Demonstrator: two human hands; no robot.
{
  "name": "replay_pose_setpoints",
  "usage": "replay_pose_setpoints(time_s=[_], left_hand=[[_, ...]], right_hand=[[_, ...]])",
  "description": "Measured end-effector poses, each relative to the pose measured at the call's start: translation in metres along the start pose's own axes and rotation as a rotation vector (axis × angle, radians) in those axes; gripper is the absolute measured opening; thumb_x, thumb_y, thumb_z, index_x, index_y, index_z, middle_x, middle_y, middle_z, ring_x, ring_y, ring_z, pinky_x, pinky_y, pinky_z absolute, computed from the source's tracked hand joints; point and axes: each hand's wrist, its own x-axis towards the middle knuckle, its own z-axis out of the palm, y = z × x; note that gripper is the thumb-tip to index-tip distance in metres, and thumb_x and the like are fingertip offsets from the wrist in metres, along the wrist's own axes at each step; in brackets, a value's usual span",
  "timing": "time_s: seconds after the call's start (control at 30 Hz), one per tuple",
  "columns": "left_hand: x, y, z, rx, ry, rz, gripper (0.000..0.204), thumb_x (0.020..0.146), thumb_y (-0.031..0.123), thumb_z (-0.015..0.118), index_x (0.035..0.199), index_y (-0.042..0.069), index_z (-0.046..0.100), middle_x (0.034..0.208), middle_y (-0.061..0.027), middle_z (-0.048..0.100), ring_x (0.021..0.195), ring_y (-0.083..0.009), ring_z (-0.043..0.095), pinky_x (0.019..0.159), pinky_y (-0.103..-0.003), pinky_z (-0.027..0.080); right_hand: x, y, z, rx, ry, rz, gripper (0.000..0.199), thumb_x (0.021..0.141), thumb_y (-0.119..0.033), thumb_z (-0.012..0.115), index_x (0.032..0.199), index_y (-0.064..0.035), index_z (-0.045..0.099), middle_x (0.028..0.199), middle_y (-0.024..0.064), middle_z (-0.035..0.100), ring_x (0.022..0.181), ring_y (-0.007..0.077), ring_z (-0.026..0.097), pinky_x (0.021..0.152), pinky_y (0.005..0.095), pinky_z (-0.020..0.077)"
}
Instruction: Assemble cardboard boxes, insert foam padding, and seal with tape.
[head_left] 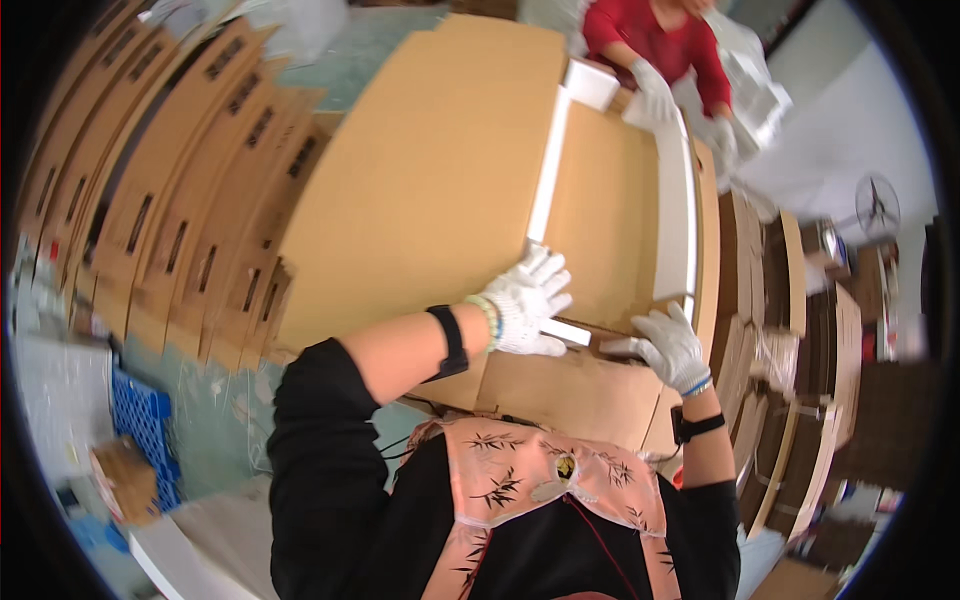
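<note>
A large open cardboard box (420, 190) lies flat in front of me, its inside lined along the edges with white foam strips (548, 170). My left hand (528, 300), in a white knit glove, presses on the near left corner of the foam frame with fingers spread. My right hand (668, 345), also gloved, grips the near foam piece (566, 332) at the box's near edge. At the far end a person in a red top has gloved hands (655, 90) on the far foam corner.
Flattened cardboard boxes (170, 190) lean in rows at the left. More stacked cardboard (800, 330) stands at the right, with a fan (877, 207) beyond. A blue plastic crate (145, 425) sits on the floor at the lower left.
</note>
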Motion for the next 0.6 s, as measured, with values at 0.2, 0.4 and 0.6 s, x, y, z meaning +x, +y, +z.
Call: replay_pose_setpoints(time_s=[0.2,0.4,0.6], left_hand=[[-0.001,0.012,0.012,0.074,0.272,0.030,0.062,0.072,0.059,0.066,0.101,0.005,0.067,0.117,-0.0153,0.056,0.116,-0.0318,0.044,0.108,-0.051,0.030],[-0.052,0.099,-0.003,-0.137,0.543,-0.049,0.069,0.081,0.052,0.065,0.126,0.001,0.058,0.143,-0.0248,0.045,0.136,-0.0442,0.037,0.118,-0.054,0.023],[-0.214,0.187,0.019,-0.136,0.726,-0.494,0.058,0.088,0.040,0.064,0.131,0.002,0.054,0.140,-0.0233,0.047,0.134,-0.0430,0.041,0.114,-0.054,0.030]], right_hand=[[-0.024,0.011,0.028,0.065,0.081,0.021,0.040,0.096,-0.029,0.044,0.112,0.0013,0.065,0.089,0.0180,0.067,0.087,0.0366,0.059,0.095,0.0490,0.0378],[-0.028,0.015,0.031,0.058,0.060,0.011,0.042,0.096,-0.031,0.045,0.112,0.0015,0.065,0.091,0.0220,0.066,0.091,0.0394,0.060,0.087,0.0473,0.0446],[-0.034,0.032,0.044,0.058,0.290,0.020,0.045,0.097,-0.034,0.050,0.118,0.0040,0.062,0.101,0.0263,0.065,0.096,0.0427,0.060,0.085,0.0493,0.0470]])
